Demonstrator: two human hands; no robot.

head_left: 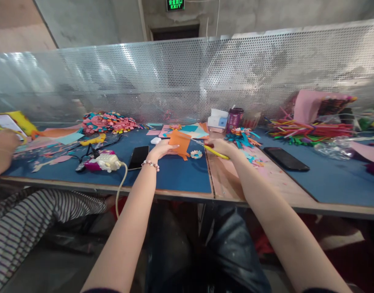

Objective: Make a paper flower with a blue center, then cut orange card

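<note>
My left hand (161,149) is closed on a piece of orange paper (180,143), holding it up over the blue mat (174,175). My right hand (221,146) grips yellow-handled scissors (211,150) whose blades reach left to the paper's right edge. A small paper flower (196,154) lies on the mat just below the paper. A bead bracelet sits on my left wrist.
A black phone (138,157), a white earbud case (155,140) and a glue gun (105,161) with a cable lie left of my hands. Another phone (286,159) lies at the right. Paper flowers (109,122), coloured strips (309,132), a purple cup (234,119). A person's striped sleeve (37,215) is at left.
</note>
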